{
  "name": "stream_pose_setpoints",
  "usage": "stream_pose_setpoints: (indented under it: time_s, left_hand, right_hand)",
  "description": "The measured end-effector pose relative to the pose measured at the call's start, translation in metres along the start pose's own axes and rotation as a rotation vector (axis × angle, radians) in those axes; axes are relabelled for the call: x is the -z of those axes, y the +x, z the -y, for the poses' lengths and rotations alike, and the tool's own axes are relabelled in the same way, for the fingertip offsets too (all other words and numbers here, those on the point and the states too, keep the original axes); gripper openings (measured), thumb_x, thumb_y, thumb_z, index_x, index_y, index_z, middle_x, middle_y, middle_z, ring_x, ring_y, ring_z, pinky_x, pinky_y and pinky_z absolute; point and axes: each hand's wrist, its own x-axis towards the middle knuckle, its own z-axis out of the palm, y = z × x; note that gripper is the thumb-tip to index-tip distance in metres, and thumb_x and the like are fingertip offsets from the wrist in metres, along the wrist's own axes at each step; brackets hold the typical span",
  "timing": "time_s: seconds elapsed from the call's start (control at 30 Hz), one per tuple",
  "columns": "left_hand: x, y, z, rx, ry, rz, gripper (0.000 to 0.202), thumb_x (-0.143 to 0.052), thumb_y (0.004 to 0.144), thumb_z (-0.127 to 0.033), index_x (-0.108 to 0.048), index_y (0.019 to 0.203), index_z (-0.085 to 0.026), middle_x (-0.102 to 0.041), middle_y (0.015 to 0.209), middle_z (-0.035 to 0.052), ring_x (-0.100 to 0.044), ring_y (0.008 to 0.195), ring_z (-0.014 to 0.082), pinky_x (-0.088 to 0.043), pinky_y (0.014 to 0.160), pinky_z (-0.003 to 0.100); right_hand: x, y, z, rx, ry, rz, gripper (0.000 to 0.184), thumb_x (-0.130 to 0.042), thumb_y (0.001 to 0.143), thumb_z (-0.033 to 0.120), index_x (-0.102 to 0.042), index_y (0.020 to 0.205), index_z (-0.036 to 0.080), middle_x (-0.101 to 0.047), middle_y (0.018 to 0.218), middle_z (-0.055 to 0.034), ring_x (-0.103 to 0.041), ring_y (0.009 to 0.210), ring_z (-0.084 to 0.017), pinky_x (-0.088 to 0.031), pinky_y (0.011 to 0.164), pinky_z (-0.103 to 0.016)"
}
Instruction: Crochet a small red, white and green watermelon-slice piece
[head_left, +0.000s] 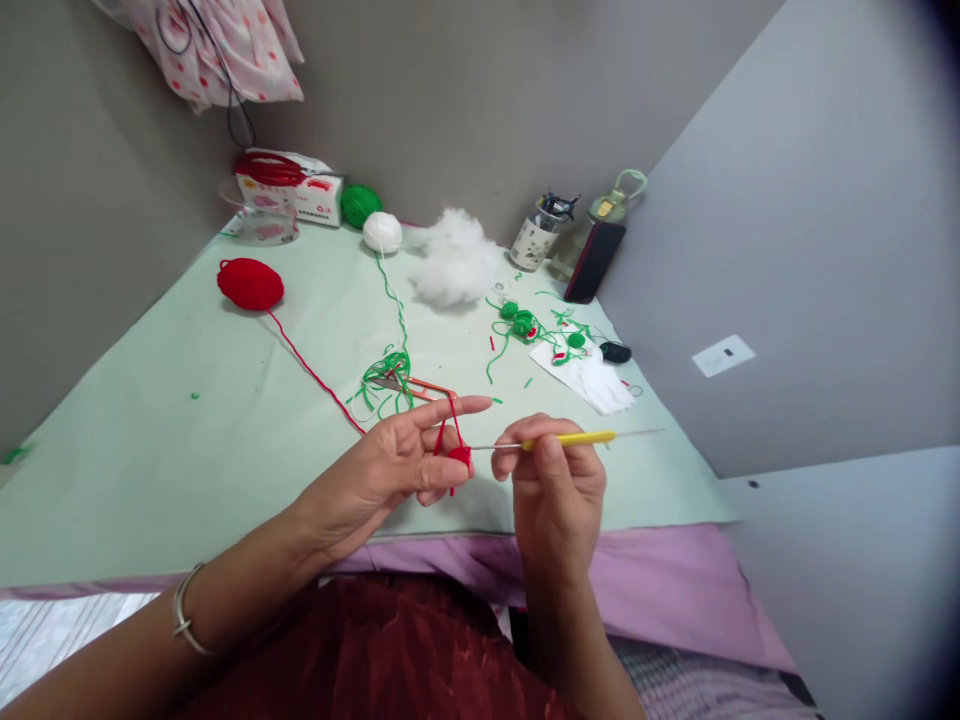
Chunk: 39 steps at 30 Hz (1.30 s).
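Between thumb and fingers, my left hand (401, 455) pinches a small red crochet piece (460, 457). Red yarn (455, 415) loops over its outstretched index finger. My right hand (559, 480) grips a crochet hook by its yellow handle (577, 439), and the hook's metal shaft reaches left into the red piece. From the red yarn ball (251, 284) at the left, a strand (311, 372) runs across the table to my left hand. Just beyond that hand lie orange-handled scissors (427, 388) on a tangle of green yarn (386, 378).
A white yarn ball (382, 232), a green yarn ball (361, 205) and white stuffing (456, 260) sit at the back. Green crochet bits (523, 322) and white tissue (589, 380) lie on the right. Behind them stand a pen cup (534, 242), a bottle (609, 208) and a phone (595, 262).
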Motion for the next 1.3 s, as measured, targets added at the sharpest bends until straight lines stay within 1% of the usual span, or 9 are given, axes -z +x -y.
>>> stream_pose_setpoints:
  time_s: [0.17, 0.37, 0.5, 0.63, 0.77, 0.87, 1.0, 1.2, 1.3]
  left_hand:
    - [-0.001, 0.0, 0.004, -0.031, -0.003, -0.012, 0.046, -0.092, 0.076, -0.022, -0.082, 0.12, -0.028, -0.059, 0.075, -0.0044, -0.048, 0.061, 0.0047, -0.039, 0.057, 0.015]
    - [-0.01, 0.0, 0.01, -0.182, 0.209, -0.191, 0.044, -0.088, 0.082, -0.022, -0.079, 0.124, -0.032, -0.071, 0.087, -0.0028, -0.063, 0.089, 0.0119, -0.049, 0.091, 0.024]
    - [-0.005, -0.001, 0.009, -0.239, 0.288, -0.226, 0.031, -0.082, 0.09, -0.03, -0.078, 0.12, -0.029, -0.07, 0.088, -0.0032, -0.064, 0.085, 0.0119, -0.05, 0.086, 0.025]
    - [-0.002, 0.003, 0.0, -0.27, 0.314, -0.208, 0.011, -0.078, 0.092, -0.031, -0.076, 0.098, -0.023, -0.071, 0.08, -0.0023, -0.065, 0.076, 0.0132, -0.051, 0.076, 0.026]
    - [-0.001, 0.013, -0.021, -0.238, 0.321, -0.199, 0.013, -0.08, 0.088, -0.03, -0.072, 0.085, -0.02, -0.071, 0.074, -0.0019, -0.065, 0.071, 0.0143, -0.051, 0.072, 0.027]
    - [0.003, 0.024, -0.039, -0.293, 0.361, -0.191, 0.014, -0.081, 0.086, -0.029, -0.073, 0.081, -0.019, -0.072, 0.075, -0.0006, -0.065, 0.073, 0.0152, -0.051, 0.075, 0.028]
    - [0.01, 0.037, -0.052, -0.342, 0.363, -0.225, 0.015, -0.085, 0.083, -0.027, -0.073, 0.08, -0.018, -0.07, 0.074, -0.001, -0.064, 0.072, 0.0141, -0.052, 0.074, 0.026]
    - [0.022, 0.043, -0.053, -0.311, 0.272, -0.183, 0.025, -0.086, 0.084, -0.037, -0.068, 0.084, -0.019, -0.071, 0.091, 0.0002, -0.067, 0.078, 0.0129, -0.056, 0.073, 0.023]
    - [0.028, 0.044, -0.049, -0.261, 0.227, -0.128, 0.03, -0.086, 0.084, -0.04, -0.064, 0.086, -0.019, -0.071, 0.088, 0.0012, -0.071, 0.079, 0.0159, -0.06, 0.079, 0.029]
  right_hand:
    - [0.001, 0.002, -0.002, -0.096, 0.046, 0.018, 0.018, -0.074, 0.094, 0.036, -0.077, 0.082, 0.023, -0.066, 0.068, 0.0011, -0.055, 0.052, -0.01, -0.046, 0.05, -0.022]
    - [-0.005, -0.006, -0.013, 0.124, -0.229, 0.073, 0.012, -0.068, 0.1, 0.028, -0.08, 0.096, 0.029, -0.076, 0.092, -0.0028, -0.069, 0.087, -0.018, -0.056, 0.073, -0.031]
    - [-0.007, -0.003, -0.011, 0.16, -0.329, 0.097, 0.017, -0.065, 0.101, 0.023, -0.081, 0.098, 0.028, -0.075, 0.092, -0.0019, -0.064, 0.078, -0.015, -0.053, 0.071, -0.032]
    - [-0.011, 0.007, -0.003, 0.169, -0.37, 0.147, 0.015, -0.067, 0.099, 0.022, -0.082, 0.096, 0.027, -0.073, 0.092, -0.0026, -0.064, 0.077, -0.015, -0.051, 0.066, -0.03]
    - [-0.015, 0.029, 0.005, 0.144, -0.433, 0.211, 0.011, -0.07, 0.097, 0.026, -0.08, 0.097, 0.027, -0.07, 0.093, -0.0024, -0.064, 0.081, -0.016, -0.053, 0.07, -0.03]
    - [-0.019, 0.05, 0.012, 0.049, -0.469, 0.318, 0.014, -0.076, 0.091, 0.033, -0.074, 0.103, 0.026, -0.069, 0.099, -0.0015, -0.065, 0.082, -0.015, -0.053, 0.071, -0.029]
    - [-0.023, 0.075, 0.012, -0.159, -0.591, 0.545, 0.011, -0.077, 0.087, 0.031, -0.072, 0.088, 0.021, -0.068, 0.082, 0.0013, -0.063, 0.074, -0.014, -0.047, 0.067, -0.027]
    - [-0.016, 0.092, -0.009, -0.37, -0.344, 0.528, 0.029, -0.077, 0.086, 0.044, -0.072, 0.074, 0.018, -0.066, 0.07, 0.0004, -0.058, 0.068, -0.014, -0.048, 0.068, -0.028]
    - [-0.009, 0.095, -0.019, -0.438, -0.239, 0.51, 0.035, -0.082, 0.079, 0.051, -0.072, 0.075, 0.018, -0.067, 0.067, 0.0003, -0.059, 0.064, -0.014, -0.047, 0.067, -0.028]
